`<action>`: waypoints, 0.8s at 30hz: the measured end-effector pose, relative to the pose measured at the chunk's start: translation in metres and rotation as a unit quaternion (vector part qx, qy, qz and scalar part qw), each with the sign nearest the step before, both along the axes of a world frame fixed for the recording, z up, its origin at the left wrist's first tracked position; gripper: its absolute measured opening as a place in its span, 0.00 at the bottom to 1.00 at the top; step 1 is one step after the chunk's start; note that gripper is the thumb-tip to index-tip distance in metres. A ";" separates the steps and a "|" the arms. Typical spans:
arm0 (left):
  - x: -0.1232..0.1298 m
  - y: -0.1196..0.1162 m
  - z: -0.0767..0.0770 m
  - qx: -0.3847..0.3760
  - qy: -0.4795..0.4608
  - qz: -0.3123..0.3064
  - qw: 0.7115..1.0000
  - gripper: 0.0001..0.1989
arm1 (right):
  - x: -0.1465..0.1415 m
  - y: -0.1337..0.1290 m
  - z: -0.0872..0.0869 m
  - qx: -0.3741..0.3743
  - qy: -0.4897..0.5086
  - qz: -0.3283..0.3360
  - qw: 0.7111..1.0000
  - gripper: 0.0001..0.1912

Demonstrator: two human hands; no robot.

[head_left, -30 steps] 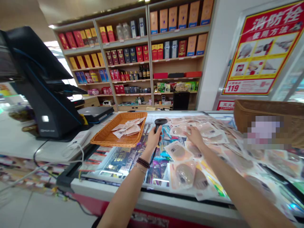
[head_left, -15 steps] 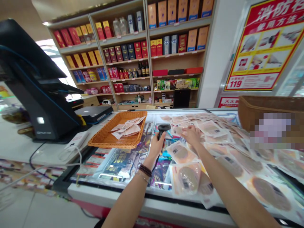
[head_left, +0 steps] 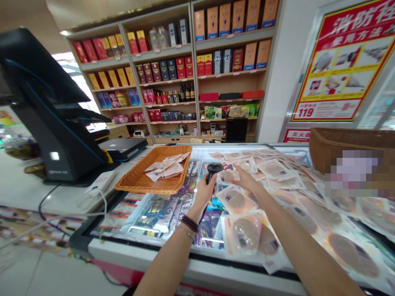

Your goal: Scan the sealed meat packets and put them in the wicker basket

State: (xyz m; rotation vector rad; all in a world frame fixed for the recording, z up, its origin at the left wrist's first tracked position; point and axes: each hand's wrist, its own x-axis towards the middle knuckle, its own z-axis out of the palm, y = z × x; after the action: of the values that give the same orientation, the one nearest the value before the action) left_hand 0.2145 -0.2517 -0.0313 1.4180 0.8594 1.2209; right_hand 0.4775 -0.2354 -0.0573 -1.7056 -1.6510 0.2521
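My left hand (head_left: 205, 190) is wrapped round the handle of a black handheld scanner (head_left: 215, 167), held above the glass-topped freezer. Just right of it, my right hand (head_left: 245, 177) grips the right edge of a small clear packet (head_left: 227, 176) with a round flat item inside. Many similar packets (head_left: 275, 169) lie overlapping on the right part of the freezer top, and a few more (head_left: 243, 232) rest nearer the front edge. An orange wicker basket (head_left: 129, 189) at the left holds several packets (head_left: 168, 166).
A black point-of-sale terminal (head_left: 68, 135) and a flat grey device (head_left: 123, 147) stand on the left counter. White cables run from there. A brown container (head_left: 321, 152) is at the right. Shelves of boxes (head_left: 166, 68) line the back.
My right hand has shifted slightly left and down, and the packet at its fingers now sits closer to the scanner, with its round content showing. The view has tilted slightly.
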 end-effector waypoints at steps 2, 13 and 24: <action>0.000 0.000 0.000 0.000 -0.003 -0.002 1.000 0.33 | 0.000 0.002 -0.002 0.016 0.052 0.000 0.999 0.47; -0.003 -0.001 0.000 0.013 -0.010 -0.030 0.999 0.33 | -0.013 -0.011 0.006 0.132 0.416 -0.094 0.895 0.42; -0.008 -0.008 0.007 0.044 -0.007 -0.075 0.996 0.33 | -0.016 -0.015 0.010 0.155 0.477 -0.123 0.856 0.52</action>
State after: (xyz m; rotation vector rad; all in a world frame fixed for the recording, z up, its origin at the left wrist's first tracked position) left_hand 0.2070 -0.2599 -0.0239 1.5147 0.6841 1.1645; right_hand 0.4618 -0.2500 -0.0473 -1.1947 -0.6777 0.5627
